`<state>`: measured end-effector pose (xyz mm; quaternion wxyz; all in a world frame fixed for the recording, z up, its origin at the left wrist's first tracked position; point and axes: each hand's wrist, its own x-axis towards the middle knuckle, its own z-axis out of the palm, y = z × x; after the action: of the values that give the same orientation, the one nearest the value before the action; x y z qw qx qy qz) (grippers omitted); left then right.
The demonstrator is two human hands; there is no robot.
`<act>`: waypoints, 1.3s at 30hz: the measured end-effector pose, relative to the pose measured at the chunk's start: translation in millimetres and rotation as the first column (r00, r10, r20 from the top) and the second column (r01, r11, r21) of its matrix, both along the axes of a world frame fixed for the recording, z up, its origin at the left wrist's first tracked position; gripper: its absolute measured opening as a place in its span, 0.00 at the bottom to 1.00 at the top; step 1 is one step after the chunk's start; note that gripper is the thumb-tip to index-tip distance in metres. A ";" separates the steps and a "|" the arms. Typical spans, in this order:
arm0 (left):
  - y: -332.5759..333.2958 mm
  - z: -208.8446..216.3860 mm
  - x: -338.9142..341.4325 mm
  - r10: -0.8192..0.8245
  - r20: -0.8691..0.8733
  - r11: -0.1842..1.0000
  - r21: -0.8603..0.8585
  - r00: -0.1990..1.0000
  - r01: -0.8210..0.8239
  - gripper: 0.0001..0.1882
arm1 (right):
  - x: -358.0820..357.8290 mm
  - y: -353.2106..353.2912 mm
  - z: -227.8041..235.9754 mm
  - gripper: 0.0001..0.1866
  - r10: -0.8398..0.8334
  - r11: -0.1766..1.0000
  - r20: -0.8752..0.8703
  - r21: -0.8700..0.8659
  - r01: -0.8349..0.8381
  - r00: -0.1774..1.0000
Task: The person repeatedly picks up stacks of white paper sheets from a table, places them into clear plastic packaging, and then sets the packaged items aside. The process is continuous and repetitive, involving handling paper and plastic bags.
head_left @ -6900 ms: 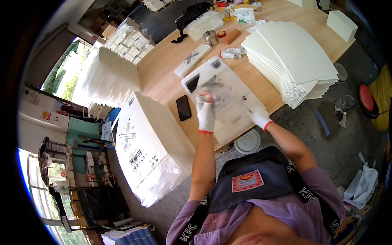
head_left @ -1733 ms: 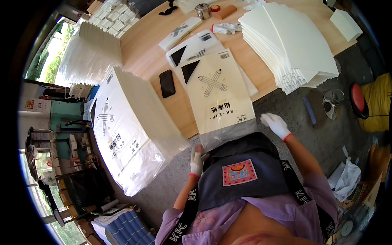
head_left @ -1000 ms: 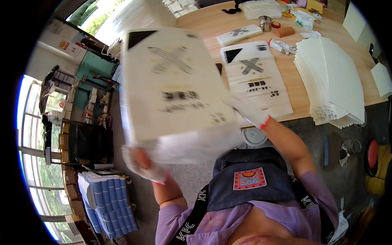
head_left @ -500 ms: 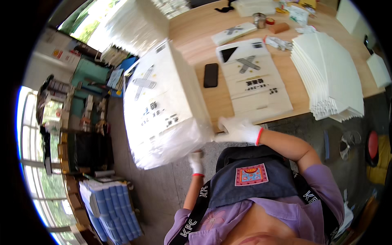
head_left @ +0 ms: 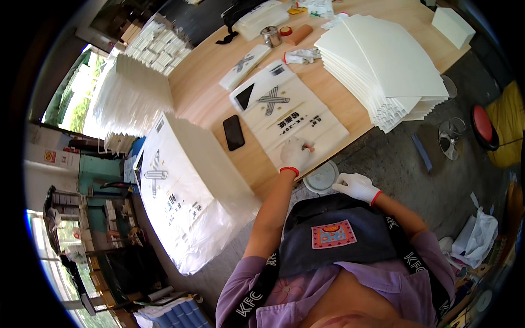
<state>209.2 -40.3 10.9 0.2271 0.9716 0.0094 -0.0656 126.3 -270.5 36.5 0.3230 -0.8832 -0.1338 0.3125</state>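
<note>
A flat stack of clear printed plastic bags (head_left: 287,117), marked with crossed pencils, lies on the table. My left hand (head_left: 294,154), in a white glove with a red cuff, presses curled fingers onto its near end; a reddish fingertip shows bare. Just off the table edge is my right hand (head_left: 356,187), gloved alike, fingers loosely apart and holding nothing. To the left, a tall stack of white paper wrapped in a printed plastic bag (head_left: 183,202) leans against the table side, away from both hands.
Fanned white paper stacks (head_left: 383,60) cover the table's right part. A black phone (head_left: 233,133) lies between the bags and the wrapped stack. Farther back are a metal tin (head_left: 270,36) and spare gloves (head_left: 302,56). A round grey stool (head_left: 321,177) stands under the table edge.
Both hands have let go of the wrapped stack, which now sits lower left. My left hand has come up onto the flat bags; my right hand has drawn back rightward. The view has turned.
</note>
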 end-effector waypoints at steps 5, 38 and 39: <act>14.0 -16.3 8.6 0.018 0.085 0.982 -0.187 0.996 -0.002 0.06 | 3.8 0.5 -0.4 0.19 -0.056 0.995 -0.004 0.079 0.056 0.998; -89.5 156.3 -28.9 -0.335 0.534 0.776 -0.312 0.776 0.549 0.18 | 131.8 57.5 -13.6 0.15 -0.111 0.856 0.443 0.497 -0.140 0.890; -80.9 152.7 -46.8 -0.371 0.563 0.771 -0.257 0.738 0.583 0.23 | 136.1 72.9 -28.4 0.14 0.001 0.864 0.490 0.438 -0.247 0.872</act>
<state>162.4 -121.3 163.6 0.3988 0.8520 -0.3171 0.1203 262.4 -197.5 8.1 0.4709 -0.8109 -0.3414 0.0640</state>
